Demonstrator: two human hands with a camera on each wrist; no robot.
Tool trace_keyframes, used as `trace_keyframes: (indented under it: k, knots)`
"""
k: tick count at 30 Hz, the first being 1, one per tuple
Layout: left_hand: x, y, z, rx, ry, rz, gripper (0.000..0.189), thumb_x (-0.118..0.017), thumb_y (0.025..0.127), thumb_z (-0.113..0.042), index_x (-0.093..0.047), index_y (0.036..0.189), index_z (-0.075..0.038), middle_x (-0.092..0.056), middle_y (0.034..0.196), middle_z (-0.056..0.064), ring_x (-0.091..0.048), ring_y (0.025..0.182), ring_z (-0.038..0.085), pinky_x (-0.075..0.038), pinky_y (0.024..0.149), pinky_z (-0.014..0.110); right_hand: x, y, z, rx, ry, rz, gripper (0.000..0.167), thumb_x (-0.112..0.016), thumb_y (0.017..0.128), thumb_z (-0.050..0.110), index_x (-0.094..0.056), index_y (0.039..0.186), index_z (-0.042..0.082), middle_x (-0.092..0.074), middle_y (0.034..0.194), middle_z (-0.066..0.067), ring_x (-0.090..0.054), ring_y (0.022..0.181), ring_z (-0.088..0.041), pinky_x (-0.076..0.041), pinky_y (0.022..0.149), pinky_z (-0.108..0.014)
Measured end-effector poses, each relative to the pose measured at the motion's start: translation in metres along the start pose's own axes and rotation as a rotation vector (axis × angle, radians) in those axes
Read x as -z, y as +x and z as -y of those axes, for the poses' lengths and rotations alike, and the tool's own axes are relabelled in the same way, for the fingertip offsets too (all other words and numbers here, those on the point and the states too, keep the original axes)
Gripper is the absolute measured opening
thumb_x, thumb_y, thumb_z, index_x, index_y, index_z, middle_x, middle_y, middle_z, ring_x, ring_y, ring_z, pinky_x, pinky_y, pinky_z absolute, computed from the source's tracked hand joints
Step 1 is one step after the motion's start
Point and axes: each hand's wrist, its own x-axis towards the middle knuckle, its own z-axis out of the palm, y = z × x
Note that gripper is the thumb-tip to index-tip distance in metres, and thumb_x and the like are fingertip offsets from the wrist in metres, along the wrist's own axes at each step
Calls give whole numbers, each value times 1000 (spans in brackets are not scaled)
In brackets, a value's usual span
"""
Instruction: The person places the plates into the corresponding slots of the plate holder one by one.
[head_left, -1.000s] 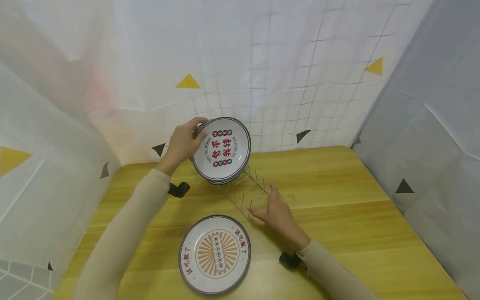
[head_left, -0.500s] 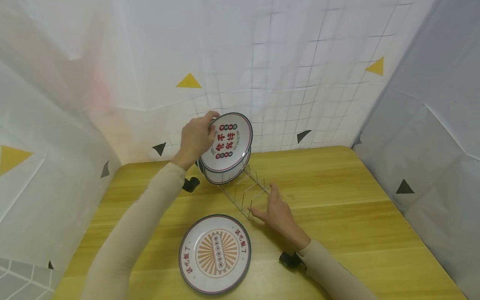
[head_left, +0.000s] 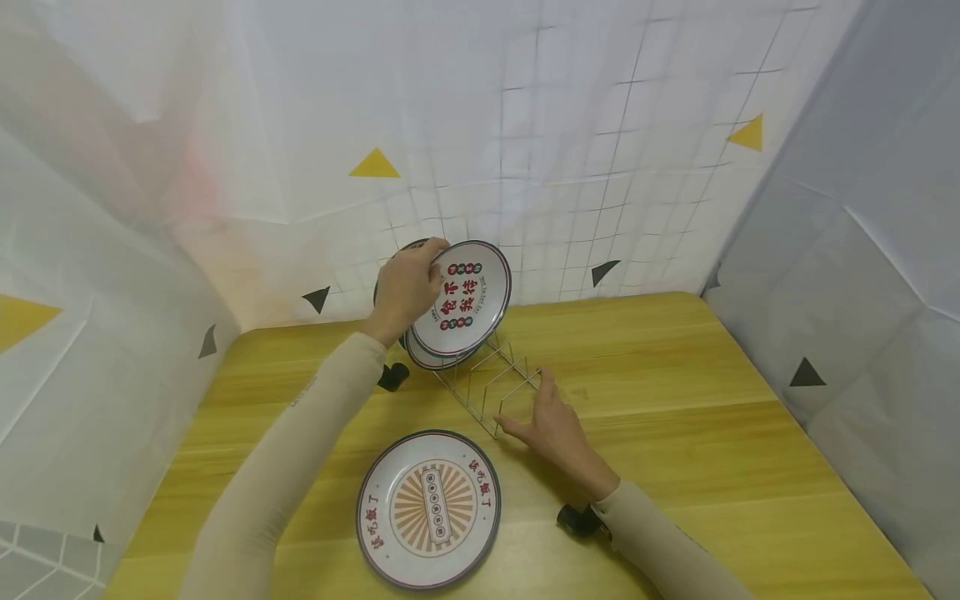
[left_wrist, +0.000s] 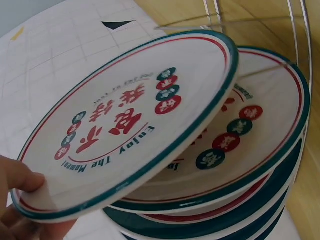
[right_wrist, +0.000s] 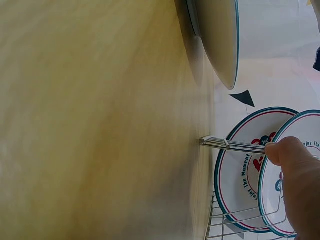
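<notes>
My left hand (head_left: 405,287) pinches the left edge of a white plate (head_left: 480,312) with a dark rim and red lettering. The left wrist view shows the thumb on the plate's face and fingers beneath. Behind this held plate, tilted away from it, several similar plates (left_wrist: 270,125) stand in a wire dish rack (right_wrist: 240,146). At the rack's near end, my right hand (head_left: 555,433) holds the frame between spread thumb and fingers; its thumb (right_wrist: 290,150) presses on the wire end in the right wrist view. Whether the held plate touches the rack is hidden.
A larger plate (head_left: 431,571) with a sunburst print lies face up on the wooden table (head_left: 660,400), in front of the rack. White sheeting (head_left: 300,108) with yellow and black triangles encloses the back and sides.
My left hand has moved right with the plate, lifting it away from the stack and then lowering it slightly. The right hand and rack have stayed in place.
</notes>
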Motion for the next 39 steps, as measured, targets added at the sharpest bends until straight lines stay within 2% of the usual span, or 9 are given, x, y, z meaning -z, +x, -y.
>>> trace_keyframes:
  k: [7,13,16,21,28,34,37,39]
  knots:
    - [0,-7,-3,11,-69,43,35,-57,94,-7,-61,128,-16,-73,93,9,-58,63,19,-46,54,31,-1,2,-1,-5,-12,-2,121,-72,73,68,-11,151,-2,-44,140,-34,-60,68,-33,-56,64,-43]
    - [-8,-15,-5,-1,-127,94,34,-60,95,-6,-61,128,-13,-71,82,9,-54,56,16,-41,50,27,-1,2,-1,-10,-11,2,121,-72,74,68,-11,151,-2,-42,142,-35,-62,75,-38,-57,71,-48]
    - [-11,-18,-5,-3,-164,104,34,-60,95,-5,-61,128,-12,-72,83,9,-56,55,15,-42,49,25,-1,2,-1,-9,-3,3,120,-72,74,68,-11,151,-2,-43,141,-35,-64,82,-43,-56,75,-50]
    - [-14,-20,-5,-9,-183,97,33,-62,94,-6,-62,126,-12,-73,86,8,-58,61,16,-45,54,27,-1,2,-1,-6,-8,4,121,-71,74,67,-10,151,-3,-40,144,-35,-63,89,-48,-55,80,-53]
    - [-18,-22,-4,11,-174,142,34,-64,94,-10,-63,127,-15,-70,78,6,-53,60,16,-41,55,28,-3,2,-1,-10,-10,10,122,-71,75,67,-9,152,-4,-37,146,-35,-63,90,-48,-55,81,-53]
    - [-21,-24,0,-25,-164,159,35,-64,94,-12,-62,129,-15,-71,86,5,-54,63,16,-43,58,28,-3,2,-1,-7,-2,8,121,-71,75,67,-10,151,-4,-39,144,-35,-63,90,-48,-55,81,-53]
    - [-20,-27,1,-31,-178,169,36,-64,94,-11,-61,130,-13,-69,84,6,-53,62,17,-43,58,30,-2,2,-2,-7,-8,5,120,-72,74,67,-11,151,-3,-43,141,-35,-64,84,-45,-56,76,-51]
    - [-19,-29,1,-30,-190,189,37,-64,94,-11,-61,131,-12,-70,89,7,-56,65,17,-46,60,30,-2,2,-2,-7,-10,0,120,-72,73,67,-12,150,-2,-45,138,-34,-64,79,-42,-56,72,-49]
